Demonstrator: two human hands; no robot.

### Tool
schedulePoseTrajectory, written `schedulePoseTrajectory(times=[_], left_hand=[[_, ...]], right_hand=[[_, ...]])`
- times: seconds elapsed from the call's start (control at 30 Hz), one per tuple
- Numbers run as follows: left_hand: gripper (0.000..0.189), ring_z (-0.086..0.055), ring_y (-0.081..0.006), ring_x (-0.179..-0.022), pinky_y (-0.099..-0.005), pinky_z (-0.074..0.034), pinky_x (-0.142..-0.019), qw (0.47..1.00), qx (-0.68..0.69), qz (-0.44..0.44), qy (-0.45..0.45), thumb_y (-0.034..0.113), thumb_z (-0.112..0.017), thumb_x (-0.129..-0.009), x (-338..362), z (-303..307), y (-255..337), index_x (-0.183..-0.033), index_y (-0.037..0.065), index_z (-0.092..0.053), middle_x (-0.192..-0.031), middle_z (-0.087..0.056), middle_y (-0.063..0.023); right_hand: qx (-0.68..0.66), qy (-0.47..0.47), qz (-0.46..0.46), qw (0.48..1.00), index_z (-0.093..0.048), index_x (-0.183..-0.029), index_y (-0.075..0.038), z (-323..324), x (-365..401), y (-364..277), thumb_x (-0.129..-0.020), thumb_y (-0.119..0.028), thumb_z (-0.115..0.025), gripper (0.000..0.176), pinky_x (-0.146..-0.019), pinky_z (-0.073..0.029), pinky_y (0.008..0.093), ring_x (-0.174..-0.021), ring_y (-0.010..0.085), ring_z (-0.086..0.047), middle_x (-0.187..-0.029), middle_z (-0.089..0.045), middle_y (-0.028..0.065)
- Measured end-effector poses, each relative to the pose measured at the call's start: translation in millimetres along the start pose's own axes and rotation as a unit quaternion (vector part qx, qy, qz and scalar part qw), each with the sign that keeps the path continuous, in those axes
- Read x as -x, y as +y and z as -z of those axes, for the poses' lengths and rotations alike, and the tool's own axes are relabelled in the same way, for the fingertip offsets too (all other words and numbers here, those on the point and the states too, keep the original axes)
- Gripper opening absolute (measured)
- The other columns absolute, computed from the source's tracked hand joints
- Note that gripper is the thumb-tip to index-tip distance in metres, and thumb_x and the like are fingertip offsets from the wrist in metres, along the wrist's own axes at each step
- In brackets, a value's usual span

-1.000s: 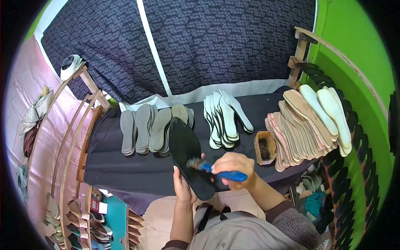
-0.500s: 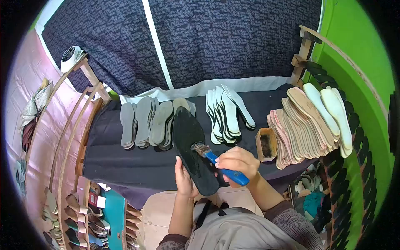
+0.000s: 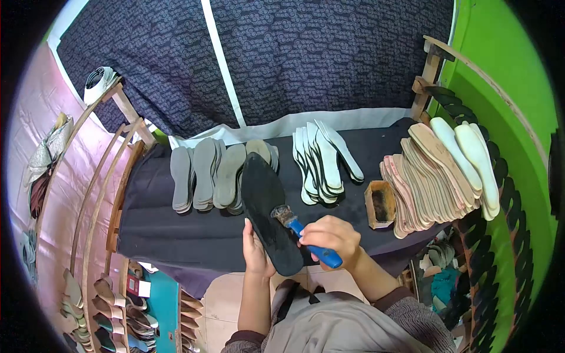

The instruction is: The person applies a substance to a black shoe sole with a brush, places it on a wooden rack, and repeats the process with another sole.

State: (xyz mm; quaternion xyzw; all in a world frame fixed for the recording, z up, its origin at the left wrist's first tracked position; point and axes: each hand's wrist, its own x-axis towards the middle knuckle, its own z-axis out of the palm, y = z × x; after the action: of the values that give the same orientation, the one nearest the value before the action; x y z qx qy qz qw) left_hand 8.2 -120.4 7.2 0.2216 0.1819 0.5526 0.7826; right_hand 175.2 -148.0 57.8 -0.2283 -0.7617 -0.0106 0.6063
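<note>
My left hand [image 3: 258, 252] grips a black shoe sole [image 3: 265, 197] by its lower left edge, thumb along the side, and holds it tilted above the table's front edge. In my right hand [image 3: 334, 238] is a paintbrush [image 3: 325, 255] with a blue handle, the fingers wrapped round it. Its bristles touch the middle of the sole, where a darker, wet-looking patch shows. Behind the sole lie stacks of grey insoles [image 3: 204, 173]. White insoles [image 3: 321, 162] are fanned out to the right of it. A small open box [image 3: 379, 204], dark inside, stands right of my right hand.
The table has a dark cloth [image 3: 170, 235]. Tan insoles [image 3: 432, 185] are piled at its right end, with white ones [image 3: 474, 162] on top. Racks of black soles [image 3: 512, 235] line the right wall. Shoe parts [image 3: 109, 306] sit on shelves at lower left.
The brush has shifted slightly down along the sole, with my right hand moving a little left and down. My left hand and the sole have barely moved.
</note>
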Motion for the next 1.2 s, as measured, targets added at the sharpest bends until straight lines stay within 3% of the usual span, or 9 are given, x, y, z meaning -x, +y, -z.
schedulePoseTrajectory(times=[0.13,0.23,0.4,0.57,0.63,0.8,1.0,1.13,1.2], left_hand=[[0.063,-0.060,-0.0254,-0.098,-0.0414,-0.051,-0.082,1.000,-0.003,-0.010,0.004,0.052,-0.023,-0.096,-9,15,11,-0.136,0.006,-0.039,-0.128,-0.052,-0.0168],[0.059,-0.056,-0.0282,-0.109,-0.0401,-0.047,-0.091,0.990,0.084,0.014,-0.117,0.048,-0.024,-0.097,-10,25,22,-0.135,0.005,-0.040,-0.126,-0.053,-0.0188],[0.060,-0.063,-0.0261,-0.089,-0.0370,-0.051,-0.082,0.997,0.036,-0.006,0.073,0.048,-0.023,-0.097,-17,1,42,-0.134,0.004,-0.040,-0.125,-0.054,-0.0196],[0.059,-0.063,-0.0242,-0.082,-0.0500,-0.053,-0.066,1.000,0.023,-0.004,-0.014,0.051,-0.024,-0.095,-32,35,75,-0.129,0.007,-0.044,-0.122,-0.056,-0.0140],[0.058,-0.063,-0.0243,-0.082,-0.0491,-0.053,-0.066,0.999,0.030,-0.016,-0.017,0.050,-0.025,-0.095,-33,33,87,-0.130,0.007,-0.043,-0.122,-0.056,-0.0141],[0.063,-0.060,-0.0222,-0.080,-0.0452,-0.053,-0.067,0.999,0.005,-0.040,-0.001,0.054,-0.025,-0.094,-26,23,101,-0.131,0.006,-0.042,-0.123,-0.054,-0.0134],[0.060,-0.060,-0.0216,-0.080,-0.0462,-0.053,-0.067,1.000,0.016,-0.005,-0.027,0.053,-0.025,-0.094,-29,44,115,-0.131,0.009,-0.044,-0.123,-0.055,-0.0127],[0.060,-0.060,-0.0214,-0.080,-0.0469,-0.052,-0.067,0.999,0.038,0.002,-0.038,0.052,-0.024,-0.094,-25,53,121,-0.131,0.009,-0.044,-0.123,-0.054,-0.0127],[0.059,-0.060,-0.0214,-0.080,-0.0471,-0.051,-0.067,0.998,0.039,0.004,-0.042,0.052,-0.024,-0.095,-24,54,125,-0.131,0.009,-0.044,-0.124,-0.054,-0.0130]], right_hand=[[-0.110,-0.087,-0.014,0.990,-0.062,-0.091,0.001,-8,16,0,-0.068,-0.004,-0.061,0.024,-0.060,-0.050,0.0339,-0.065,0.0287,-0.060,-0.086,-0.064,0.0146],[-0.143,-0.111,-0.054,0.982,-0.062,-0.090,0.001,-18,9,0,-0.069,-0.002,-0.062,0.022,-0.060,-0.050,0.0348,-0.065,0.0292,-0.060,-0.086,-0.063,0.0147],[-0.078,-0.042,-0.007,0.996,-0.063,-0.093,0.001,-49,-14,13,-0.068,-0.005,-0.066,0.026,-0.060,-0.050,0.0347,-0.067,0.0292,-0.060,-0.090,-0.063,0.0145],[-0.146,-0.132,-0.001,0.980,-0.062,-0.091,0.000,-70,-22,2,-0.067,-0.004,-0.065,0.024,-0.060,-0.050,0.0345,-0.067,0.0291,-0.060,-0.087,-0.063,0.0141],[-0.176,-0.153,-0.015,0.972,-0.062,-0.091,0.000,-78,-26,3,-0.067,-0.004,-0.065,0.024,-0.060,-0.050,0.0346,-0.067,0.0293,-0.060,-0.087,-0.063,0.0140],[-0.080,-0.055,0.047,0.994,-0.067,-0.089,-0.001,-102,-41,7,-0.064,-0.005,-0.067,0.025,-0.055,-0.051,0.0319,-0.067,0.0252,-0.063,-0.089,-0.065,0.0113],[-0.154,-0.167,0.006,0.974,-0.062,-0.092,0.002,-106,-32,-22,-0.064,-0.005,-0.062,0.028,-0.059,-0.050,0.0349,-0.068,0.0289,-0.059,-0.088,-0.062,0.0134],[-0.138,-0.158,-0.038,0.977,-0.062,-0.092,0.002,-109,-37,-22,-0.065,-0.005,-0.063,0.028,-0.060,-0.050,0.0352,-0.068,0.0289,-0.059,-0.089,-0.062,0.0127],[-0.069,-0.072,-0.003,0.995,-0.066,-0.085,-0.001,-121,-39,-21,-0.063,-0.004,-0.063,0.023,-0.054,-0.050,0.0300,-0.062,0.0248,-0.061,-0.084,-0.065,0.0121]])
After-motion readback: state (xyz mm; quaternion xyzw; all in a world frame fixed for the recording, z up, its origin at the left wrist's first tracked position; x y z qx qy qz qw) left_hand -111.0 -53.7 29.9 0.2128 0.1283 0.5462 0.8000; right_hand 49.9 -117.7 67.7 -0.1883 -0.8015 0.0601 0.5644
